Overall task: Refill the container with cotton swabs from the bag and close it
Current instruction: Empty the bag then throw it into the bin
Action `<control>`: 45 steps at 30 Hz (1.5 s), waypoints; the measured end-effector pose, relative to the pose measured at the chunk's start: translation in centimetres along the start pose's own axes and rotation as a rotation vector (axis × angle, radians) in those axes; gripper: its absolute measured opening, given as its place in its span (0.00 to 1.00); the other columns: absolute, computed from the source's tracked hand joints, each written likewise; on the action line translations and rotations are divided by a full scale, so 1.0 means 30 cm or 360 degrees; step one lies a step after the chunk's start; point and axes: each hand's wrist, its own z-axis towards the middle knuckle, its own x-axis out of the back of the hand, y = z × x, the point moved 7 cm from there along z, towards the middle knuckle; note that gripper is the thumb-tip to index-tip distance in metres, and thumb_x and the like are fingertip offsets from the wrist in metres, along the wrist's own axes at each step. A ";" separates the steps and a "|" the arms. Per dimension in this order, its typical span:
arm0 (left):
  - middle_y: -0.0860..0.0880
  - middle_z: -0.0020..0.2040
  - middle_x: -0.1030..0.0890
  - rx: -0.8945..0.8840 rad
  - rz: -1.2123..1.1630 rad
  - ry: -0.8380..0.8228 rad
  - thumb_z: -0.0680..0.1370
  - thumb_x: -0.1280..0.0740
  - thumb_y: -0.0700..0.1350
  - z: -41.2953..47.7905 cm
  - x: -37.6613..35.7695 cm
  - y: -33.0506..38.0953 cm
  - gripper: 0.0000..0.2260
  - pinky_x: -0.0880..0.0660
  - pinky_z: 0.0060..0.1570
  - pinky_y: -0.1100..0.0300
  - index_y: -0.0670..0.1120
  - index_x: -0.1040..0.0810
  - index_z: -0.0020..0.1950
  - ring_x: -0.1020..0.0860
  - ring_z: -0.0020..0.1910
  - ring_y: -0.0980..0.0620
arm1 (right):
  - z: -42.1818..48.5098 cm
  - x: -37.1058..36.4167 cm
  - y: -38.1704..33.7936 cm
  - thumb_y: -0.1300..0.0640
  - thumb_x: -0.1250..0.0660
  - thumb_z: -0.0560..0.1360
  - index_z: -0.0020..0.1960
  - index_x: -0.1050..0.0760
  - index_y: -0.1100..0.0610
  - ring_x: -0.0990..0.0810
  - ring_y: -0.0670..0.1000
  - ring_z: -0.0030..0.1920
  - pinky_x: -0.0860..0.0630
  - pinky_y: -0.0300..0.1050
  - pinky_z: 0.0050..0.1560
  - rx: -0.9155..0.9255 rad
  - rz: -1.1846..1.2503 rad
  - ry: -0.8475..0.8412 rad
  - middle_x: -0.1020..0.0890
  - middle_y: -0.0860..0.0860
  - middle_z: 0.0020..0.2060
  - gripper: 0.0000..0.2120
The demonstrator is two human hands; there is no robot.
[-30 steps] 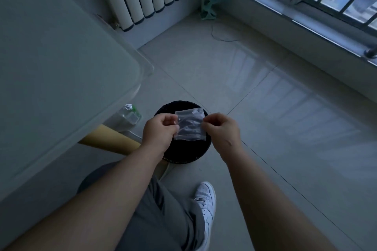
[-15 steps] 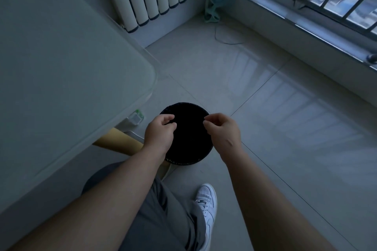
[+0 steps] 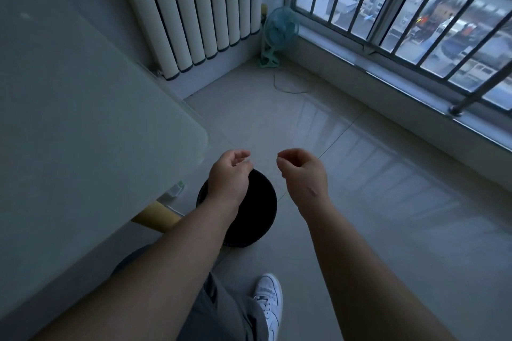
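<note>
Scene was dim, with a cool blue-grey cast. Light came only through the barred window [image 3: 415, 22] at upper right. The glossy floor [image 3: 374, 230] carried pale reflections of its bars. The bin [image 3: 255, 202] interior read as solid black, without detail. Wide-angle distortion splayed the radiator [image 3: 194, 8] and window bars outward. The left hand [image 3: 228, 180] showed slight blur at its fingertips.

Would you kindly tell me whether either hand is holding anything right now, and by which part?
Nothing is held: the left hand and the right hand both show loosely curled, empty fingers near the black bin.
</note>
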 end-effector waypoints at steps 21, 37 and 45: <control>0.53 0.46 0.20 -0.0565 -0.0424 0.0045 0.79 0.36 0.48 -0.190 0.049 0.680 0.05 0.25 0.49 0.57 0.52 0.21 0.51 0.22 0.48 0.54 | -0.080 0.220 -0.727 0.63 0.33 0.71 0.44 0.18 0.54 0.20 0.46 0.38 0.20 0.51 0.46 0.0665 0.0350 0.0265 0.16 0.48 0.38 0.07; 0.56 0.40 0.21 -0.0997 -0.0483 0.0414 0.78 0.34 0.47 -0.300 0.565 0.939 0.04 0.26 0.44 0.58 0.54 0.21 0.45 0.24 0.39 0.57 | -0.294 -0.057 -1.094 0.65 0.34 0.72 0.46 0.18 0.55 0.22 0.45 0.35 0.25 0.40 0.39 0.0933 0.0546 -0.0057 0.17 0.48 0.37 0.08; 0.58 0.40 0.21 -0.1092 -0.0420 0.0663 0.78 0.34 0.46 -0.382 0.871 0.905 0.03 0.30 0.41 0.64 0.52 0.20 0.49 0.26 0.38 0.62 | -0.435 -0.311 -1.183 0.63 0.33 0.72 0.45 0.18 0.53 0.20 0.44 0.37 0.21 0.45 0.44 0.1002 0.0522 -0.0251 0.16 0.47 0.38 0.08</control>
